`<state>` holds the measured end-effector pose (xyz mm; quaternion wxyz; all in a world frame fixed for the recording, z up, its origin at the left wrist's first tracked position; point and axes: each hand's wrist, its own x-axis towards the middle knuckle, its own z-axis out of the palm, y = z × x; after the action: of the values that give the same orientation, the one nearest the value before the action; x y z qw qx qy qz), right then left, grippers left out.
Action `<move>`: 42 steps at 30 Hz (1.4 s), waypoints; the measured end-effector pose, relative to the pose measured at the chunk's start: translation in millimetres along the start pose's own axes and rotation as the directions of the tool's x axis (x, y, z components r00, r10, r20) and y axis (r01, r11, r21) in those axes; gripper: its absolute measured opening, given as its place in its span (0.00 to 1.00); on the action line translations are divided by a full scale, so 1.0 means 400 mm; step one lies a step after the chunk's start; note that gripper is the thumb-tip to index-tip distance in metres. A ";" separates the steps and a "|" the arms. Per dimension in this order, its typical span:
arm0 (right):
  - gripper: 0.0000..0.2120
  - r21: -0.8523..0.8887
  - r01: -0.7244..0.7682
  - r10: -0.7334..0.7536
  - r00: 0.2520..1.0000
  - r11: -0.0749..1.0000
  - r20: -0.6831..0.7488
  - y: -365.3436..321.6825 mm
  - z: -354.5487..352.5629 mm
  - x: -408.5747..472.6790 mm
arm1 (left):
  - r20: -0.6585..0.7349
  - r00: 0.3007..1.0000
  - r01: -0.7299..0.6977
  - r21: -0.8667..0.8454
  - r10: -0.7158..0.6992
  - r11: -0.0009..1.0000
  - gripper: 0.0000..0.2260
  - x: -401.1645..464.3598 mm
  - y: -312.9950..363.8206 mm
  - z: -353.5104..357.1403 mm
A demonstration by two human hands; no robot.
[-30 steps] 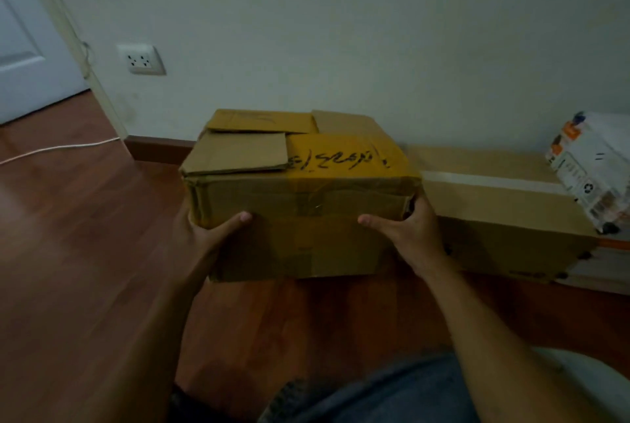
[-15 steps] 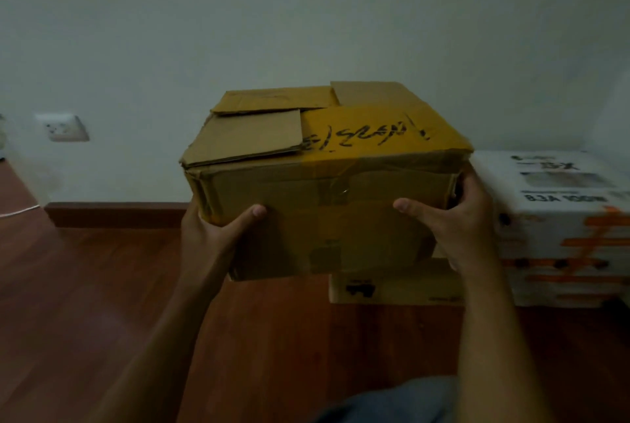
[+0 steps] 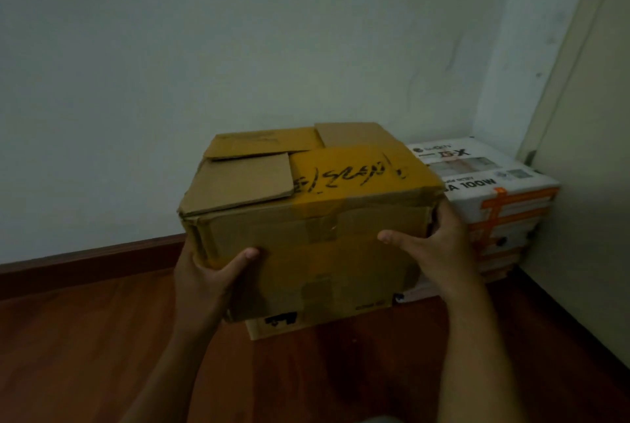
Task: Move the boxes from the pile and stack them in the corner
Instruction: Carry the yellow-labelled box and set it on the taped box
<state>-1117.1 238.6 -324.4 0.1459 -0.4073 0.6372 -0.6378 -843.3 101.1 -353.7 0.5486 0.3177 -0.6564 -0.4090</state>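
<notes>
I hold a brown cardboard box up off the floor; it has yellow tape and black handwriting on its top. My left hand grips its lower left corner, thumb on the front face. My right hand clasps its right side. Behind and below it, a flat brown box lies on the floor, mostly hidden. A white box with orange strapping sits in the room's corner to the right.
Dark wooden floor spreads left and in front. A pale wall with a brown skirting board runs behind. A second wall or door panel closes the right side.
The view has swung right: the wall socket has left the frame and the corner with the white box has come nearer. The held box has stayed in both hands.
</notes>
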 end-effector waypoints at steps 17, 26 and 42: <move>0.50 -0.461 0.170 -0.303 0.925 0.871 -0.230 -0.047 0.233 -0.024 | 0.258 0.882 -0.374 0.892 0.395 0.253 0.62 0.024 0.064 0.087; 0.48 -0.475 0.219 -0.346 0.918 0.852 -0.196 0.027 0.234 0.070 | 0.273 0.899 -0.369 0.893 0.343 0.257 0.62 0.107 0.012 0.108; 0.15 -0.096 0.249 -0.259 0.960 0.964 -0.104 -0.164 0.468 -0.212 | 0.167 0.931 -0.341 0.712 0.323 0.613 0.29 -0.017 0.124 -0.098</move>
<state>-910.4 178.1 -318.5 0.0090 -0.4539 0.6125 -0.6471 -801.8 122.7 -310.3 0.4343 0.3784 -0.8174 -0.0076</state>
